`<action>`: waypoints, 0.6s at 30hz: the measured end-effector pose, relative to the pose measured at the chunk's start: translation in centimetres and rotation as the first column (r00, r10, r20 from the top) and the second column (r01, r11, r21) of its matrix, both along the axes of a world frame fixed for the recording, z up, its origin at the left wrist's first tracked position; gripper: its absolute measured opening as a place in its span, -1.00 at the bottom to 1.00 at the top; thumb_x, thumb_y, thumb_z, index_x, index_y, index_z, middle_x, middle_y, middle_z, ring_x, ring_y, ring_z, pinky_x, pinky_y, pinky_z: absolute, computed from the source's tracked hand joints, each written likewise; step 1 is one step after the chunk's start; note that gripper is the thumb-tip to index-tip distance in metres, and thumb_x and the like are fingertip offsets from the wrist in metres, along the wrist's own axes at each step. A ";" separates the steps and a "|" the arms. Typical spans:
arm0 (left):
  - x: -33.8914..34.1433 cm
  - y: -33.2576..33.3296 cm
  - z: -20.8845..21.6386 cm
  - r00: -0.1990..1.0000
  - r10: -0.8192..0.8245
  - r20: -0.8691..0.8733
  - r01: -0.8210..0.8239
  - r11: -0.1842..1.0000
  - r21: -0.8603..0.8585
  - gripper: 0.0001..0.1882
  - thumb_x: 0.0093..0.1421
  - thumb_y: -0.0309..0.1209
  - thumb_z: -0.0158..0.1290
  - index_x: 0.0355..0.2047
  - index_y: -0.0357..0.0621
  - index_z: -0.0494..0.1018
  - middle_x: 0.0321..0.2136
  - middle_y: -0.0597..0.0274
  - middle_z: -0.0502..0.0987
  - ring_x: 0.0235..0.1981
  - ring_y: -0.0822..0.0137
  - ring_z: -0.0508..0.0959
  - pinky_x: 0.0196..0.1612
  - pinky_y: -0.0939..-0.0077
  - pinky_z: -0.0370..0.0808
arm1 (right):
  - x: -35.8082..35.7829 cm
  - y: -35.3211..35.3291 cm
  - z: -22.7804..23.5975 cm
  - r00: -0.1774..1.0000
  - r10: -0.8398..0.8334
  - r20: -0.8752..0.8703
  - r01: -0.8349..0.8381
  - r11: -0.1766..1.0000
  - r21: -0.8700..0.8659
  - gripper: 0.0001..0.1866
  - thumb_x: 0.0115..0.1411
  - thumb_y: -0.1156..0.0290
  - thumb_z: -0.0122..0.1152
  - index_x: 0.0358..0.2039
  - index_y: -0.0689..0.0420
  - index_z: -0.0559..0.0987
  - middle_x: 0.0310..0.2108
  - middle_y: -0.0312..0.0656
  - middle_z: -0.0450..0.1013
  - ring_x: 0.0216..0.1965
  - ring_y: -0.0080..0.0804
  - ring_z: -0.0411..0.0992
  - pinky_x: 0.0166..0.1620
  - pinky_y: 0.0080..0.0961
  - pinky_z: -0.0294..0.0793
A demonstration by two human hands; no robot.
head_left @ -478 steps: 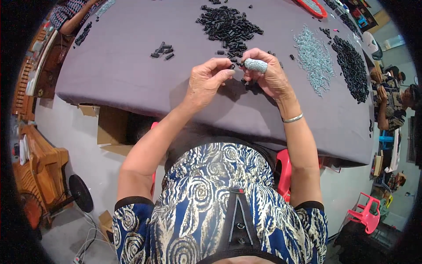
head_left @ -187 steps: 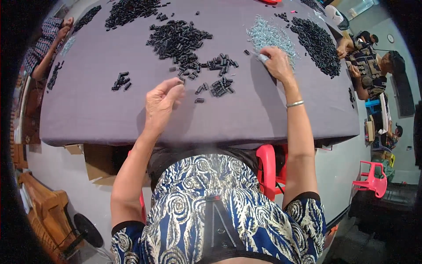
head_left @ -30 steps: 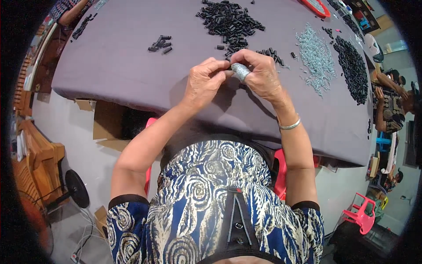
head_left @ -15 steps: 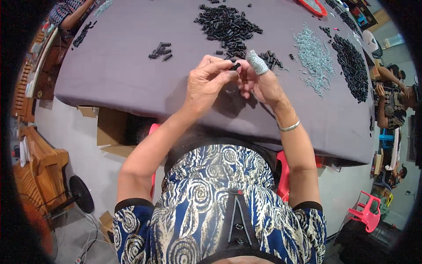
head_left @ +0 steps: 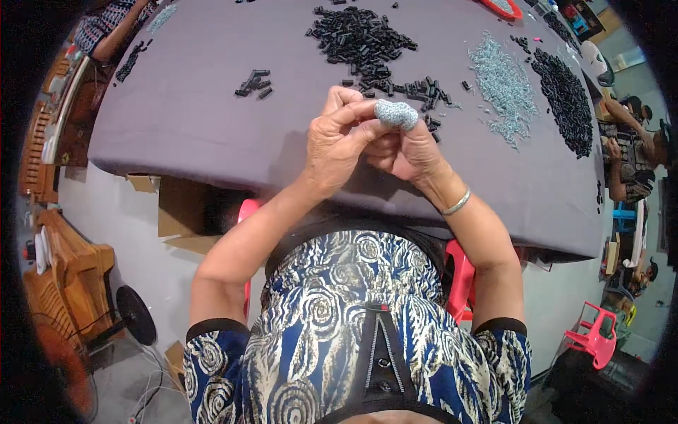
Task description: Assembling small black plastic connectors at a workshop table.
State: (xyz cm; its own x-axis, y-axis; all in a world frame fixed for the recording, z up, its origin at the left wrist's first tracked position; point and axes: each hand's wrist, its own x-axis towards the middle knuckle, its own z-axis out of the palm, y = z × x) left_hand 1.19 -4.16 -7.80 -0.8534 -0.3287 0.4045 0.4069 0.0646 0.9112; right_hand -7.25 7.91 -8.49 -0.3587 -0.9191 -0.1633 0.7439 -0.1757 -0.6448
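Note:
My left hand [head_left: 333, 145] is closed, thumb and forefinger pinched at the small black plastic part that showed there half a second ago. That part is now hidden behind the grey covering [head_left: 397, 114] on my right thumb. Pressed against the left fingertips, my right hand [head_left: 409, 150] is closed too, its fingers curled below the thumb. Just beyond both hands lies a big heap of short black cylindrical parts [head_left: 360, 42]. A smaller cluster of them [head_left: 427, 90] lies by my right thumb.
A grey cloth [head_left: 205, 134] covers the table. Several black parts [head_left: 254, 83] lie to the left; small silvery pieces [head_left: 505, 88] and another black heap [head_left: 563, 99] lie to the right. A red-rimmed tray [head_left: 514, 13] sits far right. Another person's arm [head_left: 116, 39] reaches in far left.
My right hand has moved left and its covered thumb has come down onto the left fingertips, hiding the black part. My left hand has stayed nearly in place.

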 end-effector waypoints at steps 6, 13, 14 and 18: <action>-1.0 -1.1 -0.4 0.999 0.036 0.021 -0.038 0.996 0.076 -0.82 0.06 -0.57 0.16 -0.27 -0.23 0.55 -0.33 0.34 0.37 -0.31 0.54 0.40 -0.21 0.67 0.39 | -0.4 -0.7 1.4 0.997 -0.045 -0.060 0.051 0.993 0.110 -0.62 0.17 -0.05 0.05 -0.61 -0.09 0.30 -0.71 -0.57 0.00 -0.73 -0.78 -0.08 -0.69 -0.79 -0.16; -0.8 -8.1 -0.5 0.886 0.461 0.052 -0.371 0.771 -0.517 -0.84 0.06 -0.50 0.13 -0.31 -0.20 0.54 -0.44 0.20 0.48 -0.42 0.36 0.49 -0.32 0.51 0.43 | -4.5 1.9 2.9 0.725 -0.526 -0.444 0.598 0.801 0.028 -0.71 0.28 0.20 -0.16 -0.56 0.00 0.23 -0.71 -0.51 0.00 -0.70 -0.76 -0.07 -0.68 -0.76 -0.12; -0.8 -9.2 -0.9 0.856 0.516 0.024 -0.401 0.694 -0.597 -0.84 0.05 -0.50 0.13 -0.31 -0.18 0.54 -0.42 0.16 0.49 -0.42 0.29 0.50 -0.31 0.46 0.44 | -5.0 2.6 2.9 0.631 -0.563 -0.534 0.651 0.758 -0.031 -0.75 0.29 0.33 -0.15 -0.56 0.04 0.28 -0.72 -0.49 0.02 -0.70 -0.76 -0.04 -0.69 -0.76 -0.08; -0.6 -11.6 -1.2 0.763 0.646 0.027 -0.365 0.465 -0.806 -0.84 0.03 -0.47 0.12 -0.33 -0.11 0.55 -0.37 0.22 0.49 -0.33 0.18 0.50 -0.25 0.29 0.45 | -6.1 3.1 3.2 0.544 -0.641 -0.542 0.743 0.668 -0.044 -0.77 0.25 0.48 -0.04 -0.58 0.08 0.35 -0.70 -0.48 0.08 -0.70 -0.78 -0.04 -0.68 -0.78 -0.06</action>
State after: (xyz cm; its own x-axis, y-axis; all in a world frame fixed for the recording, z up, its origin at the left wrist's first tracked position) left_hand 0.56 -15.75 -9.05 -0.7471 -0.4590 0.4809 -0.1989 0.8446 0.4971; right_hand -13.35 11.01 -5.24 -0.9417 -0.3220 0.0979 0.0222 -0.3497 -0.9366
